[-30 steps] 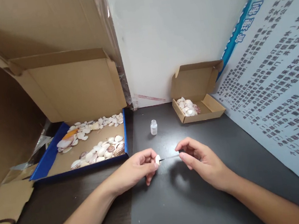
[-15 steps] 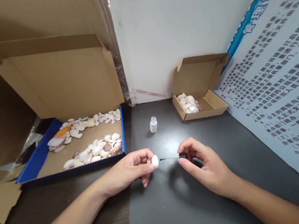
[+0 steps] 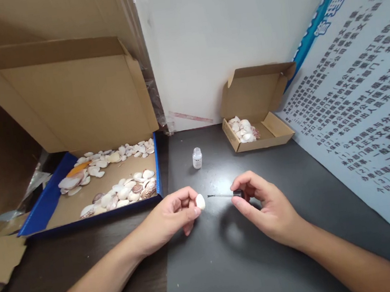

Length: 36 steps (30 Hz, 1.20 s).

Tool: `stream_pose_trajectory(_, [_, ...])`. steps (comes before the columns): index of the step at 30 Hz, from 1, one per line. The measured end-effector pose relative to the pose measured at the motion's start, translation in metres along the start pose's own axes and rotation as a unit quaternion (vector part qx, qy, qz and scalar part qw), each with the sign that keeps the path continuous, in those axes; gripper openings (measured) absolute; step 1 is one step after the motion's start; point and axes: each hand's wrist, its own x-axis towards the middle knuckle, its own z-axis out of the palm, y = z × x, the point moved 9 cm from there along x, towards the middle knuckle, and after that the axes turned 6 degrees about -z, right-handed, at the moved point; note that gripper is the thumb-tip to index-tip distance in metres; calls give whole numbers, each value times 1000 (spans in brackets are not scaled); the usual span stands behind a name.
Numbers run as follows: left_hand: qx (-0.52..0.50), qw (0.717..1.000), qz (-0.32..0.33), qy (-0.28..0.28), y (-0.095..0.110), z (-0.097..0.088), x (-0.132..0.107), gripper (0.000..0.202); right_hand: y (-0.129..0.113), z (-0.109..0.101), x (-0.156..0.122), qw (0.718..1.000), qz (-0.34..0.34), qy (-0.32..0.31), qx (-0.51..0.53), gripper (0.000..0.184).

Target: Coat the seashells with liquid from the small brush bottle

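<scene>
Small, rounded white shell (image 3: pixel 200 201) in grip of left hand (image 3: pixel 172 216), thin black-capped brush (image 3: pixel 236 194) in right hand (image 3: pixel 268 206)'s grip

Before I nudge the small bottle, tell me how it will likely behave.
The small bottle would probably tip if pushed high, being taller than wide. Its smooth-looking side may be slippery. Standing uncapped, it could spill any liquid inside.

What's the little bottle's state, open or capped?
Open. The bottle stands upright with its neck bare, while the right hand holds a black cap with a brush.
</scene>
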Motion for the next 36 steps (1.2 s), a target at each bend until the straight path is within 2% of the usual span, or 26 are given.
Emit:
stream_pose_trajectory(4, [15,1000,1,7,1,1,-1,33,-3,1,0,1000,-13,-11,5,6])
stream_pose_trajectory(12, [38,999,7,-3,0,0,-2,31,5,4,-1,999,5,-31,-27,9])
stream_pose_trajectory(19, [34,999,7,-7,-3,0,0,32,1,4,0,996,-20,-43,-71,7])
stream_pose_trajectory(24, [38,999,7,-3,-4,0,-2,28,-3,1,0,991,-40,-34,-119,8])
stream_pose_trajectory(30, [24,999,34,-33,-3,2,-1,23,-4,1,2,986,-64,-22,-150,16])
stream_pose_trajectory(36, [38,998,34,-36,-2,3,-2,25,-6,2,0,988,-63,-24,-139,8])
